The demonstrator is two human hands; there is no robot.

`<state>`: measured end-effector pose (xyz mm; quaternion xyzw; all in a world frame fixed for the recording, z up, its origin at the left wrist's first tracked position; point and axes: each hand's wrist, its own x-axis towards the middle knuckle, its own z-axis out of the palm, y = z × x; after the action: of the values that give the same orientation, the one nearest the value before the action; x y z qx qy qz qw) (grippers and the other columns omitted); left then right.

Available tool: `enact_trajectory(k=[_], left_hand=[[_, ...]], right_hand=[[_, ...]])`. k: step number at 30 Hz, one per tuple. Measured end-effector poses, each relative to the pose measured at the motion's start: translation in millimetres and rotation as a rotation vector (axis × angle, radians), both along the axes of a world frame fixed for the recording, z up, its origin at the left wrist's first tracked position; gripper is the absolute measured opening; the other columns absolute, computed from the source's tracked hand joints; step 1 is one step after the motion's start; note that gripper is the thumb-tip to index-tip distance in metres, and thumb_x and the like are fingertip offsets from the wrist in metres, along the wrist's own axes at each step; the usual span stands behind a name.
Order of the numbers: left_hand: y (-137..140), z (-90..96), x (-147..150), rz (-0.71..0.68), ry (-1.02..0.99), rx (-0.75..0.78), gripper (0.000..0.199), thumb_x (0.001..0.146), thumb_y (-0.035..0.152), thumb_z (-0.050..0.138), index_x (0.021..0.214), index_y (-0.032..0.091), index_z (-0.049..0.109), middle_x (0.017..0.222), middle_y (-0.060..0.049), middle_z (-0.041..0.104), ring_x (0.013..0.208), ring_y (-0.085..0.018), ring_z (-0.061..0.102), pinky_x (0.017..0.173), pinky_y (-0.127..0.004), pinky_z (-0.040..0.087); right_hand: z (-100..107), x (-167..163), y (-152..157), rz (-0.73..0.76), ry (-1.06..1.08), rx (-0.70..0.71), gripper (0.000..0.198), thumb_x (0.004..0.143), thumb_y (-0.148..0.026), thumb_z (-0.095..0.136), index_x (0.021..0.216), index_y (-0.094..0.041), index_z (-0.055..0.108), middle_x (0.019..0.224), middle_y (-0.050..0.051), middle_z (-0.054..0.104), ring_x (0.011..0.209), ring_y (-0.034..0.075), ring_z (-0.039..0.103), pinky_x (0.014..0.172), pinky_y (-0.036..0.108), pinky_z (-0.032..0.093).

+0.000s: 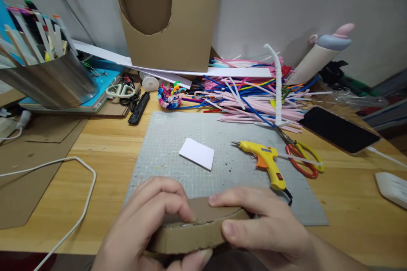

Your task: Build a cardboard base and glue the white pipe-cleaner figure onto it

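Note:
Both hands grip a rounded cardboard piece (193, 237) with a curved side strip, held at the near edge of the table. My left hand (149, 224) wraps its left side, fingers on top and thumb underneath. On the right side, my right hand (267, 224) presses its thumb against the strip, with fingers over the top. Beyond them a small white card (197, 153) lies on the grey cutting mat (178, 127). To its right rests a yellow glue gun (262, 156) with a glue stick in its back.
Scissors (305, 159) and a phone (340, 129) lie at right. Many pipe cleaners (248, 101) are heaped at the back, before a cardboard panel with a round hole (190, 21). A metal container (54, 80), a black cutter (139, 108) and a white cable (92, 182) are at left.

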<state>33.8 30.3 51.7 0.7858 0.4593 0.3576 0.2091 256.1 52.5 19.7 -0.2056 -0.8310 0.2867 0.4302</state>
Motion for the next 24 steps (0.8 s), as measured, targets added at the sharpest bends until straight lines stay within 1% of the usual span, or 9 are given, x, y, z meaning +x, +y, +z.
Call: enact_trajectory(k=[4, 7, 11, 13, 16, 20, 22, 24], left_hand=[[-2.4, -2.2, -1.9, 0.016, -0.052, -0.015, 0.023, 0.072, 0.022, 0.07, 0.086, 0.026, 0.052, 0.087, 0.004, 0.058, 0.077, -0.009, 0.06, 0.066, -0.017, 0.048], [-4.2, -4.8, -3.9, 0.014, -0.08, -0.014, 0.025, 0.07, 0.022, 0.073, 0.085, 0.026, 0.053, 0.084, 0.004, 0.057, 0.077, -0.011, 0.059, 0.065, -0.019, 0.049], [-5.6, -6.9, -5.6, -0.008, -0.075, -0.041, 0.028, 0.067, 0.02, 0.075, 0.085, 0.026, 0.054, 0.085, 0.004, 0.057, 0.077, -0.012, 0.06, 0.064, -0.019, 0.05], [-5.9, -6.7, -5.4, 0.01, -0.075, -0.042, 0.029, 0.067, 0.02, 0.076, 0.085, 0.026, 0.054, 0.085, 0.004, 0.057, 0.076, -0.011, 0.06, 0.064, -0.019, 0.05], [-4.7, -4.3, -4.7, 0.026, -0.072, -0.033, 0.026, 0.069, 0.021, 0.074, 0.084, 0.025, 0.053, 0.083, 0.004, 0.058, 0.075, -0.01, 0.06, 0.064, -0.018, 0.05], [0.7, -0.2, -5.1, 0.02, -0.06, 0.008, 0.021, 0.071, 0.023, 0.072, 0.084, 0.025, 0.055, 0.083, 0.004, 0.06, 0.073, -0.009, 0.062, 0.063, -0.016, 0.051], [2.4, -1.2, -5.6, 0.021, -0.066, 0.017, 0.022, 0.071, 0.024, 0.072, 0.085, 0.025, 0.055, 0.083, 0.004, 0.061, 0.074, -0.01, 0.063, 0.063, -0.017, 0.052], [1.6, -5.3, -5.6, 0.051, -0.096, 0.013, 0.027, 0.07, 0.026, 0.074, 0.089, 0.026, 0.056, 0.086, 0.002, 0.062, 0.079, -0.013, 0.063, 0.065, -0.02, 0.054]], right_hand=[[2.4, -0.1, -2.7, -0.034, -0.026, 0.021, 0.02, 0.094, -0.023, 0.05, 0.108, -0.023, 0.063, 0.108, 0.008, 0.067, 0.088, 0.013, 0.066, 0.075, 0.023, 0.052], [0.9, -0.6, -5.0, -0.059, -0.023, 0.035, 0.018, 0.092, -0.026, 0.053, 0.106, -0.023, 0.064, 0.108, 0.008, 0.067, 0.087, 0.014, 0.067, 0.076, 0.024, 0.052], [-1.2, -1.3, -5.7, -0.069, -0.039, 0.019, 0.021, 0.091, -0.024, 0.055, 0.11, -0.025, 0.063, 0.106, 0.007, 0.067, 0.086, 0.014, 0.067, 0.074, 0.024, 0.053], [-0.8, -1.7, -4.7, -0.06, -0.035, 0.011, 0.024, 0.092, -0.026, 0.053, 0.114, -0.027, 0.062, 0.105, 0.008, 0.068, 0.085, 0.015, 0.067, 0.072, 0.025, 0.053], [0.7, -2.2, -2.7, -0.036, -0.018, 0.005, 0.027, 0.093, -0.027, 0.051, 0.118, -0.027, 0.06, 0.106, 0.009, 0.067, 0.086, 0.016, 0.067, 0.07, 0.025, 0.054], [1.7, -2.2, -1.3, -0.02, -0.024, -0.012, 0.029, 0.093, -0.023, 0.051, 0.12, -0.026, 0.059, 0.107, 0.01, 0.066, 0.086, 0.015, 0.067, 0.069, 0.025, 0.054], [1.8, -1.8, -1.3, -0.023, -0.034, -0.016, 0.03, 0.093, -0.022, 0.051, 0.122, -0.026, 0.058, 0.108, 0.009, 0.066, 0.085, 0.015, 0.066, 0.068, 0.025, 0.053], [1.7, -1.1, -1.5, -0.029, -0.039, -0.016, 0.032, 0.093, -0.023, 0.051, 0.124, -0.027, 0.057, 0.108, 0.009, 0.066, 0.085, 0.015, 0.066, 0.068, 0.024, 0.053]])
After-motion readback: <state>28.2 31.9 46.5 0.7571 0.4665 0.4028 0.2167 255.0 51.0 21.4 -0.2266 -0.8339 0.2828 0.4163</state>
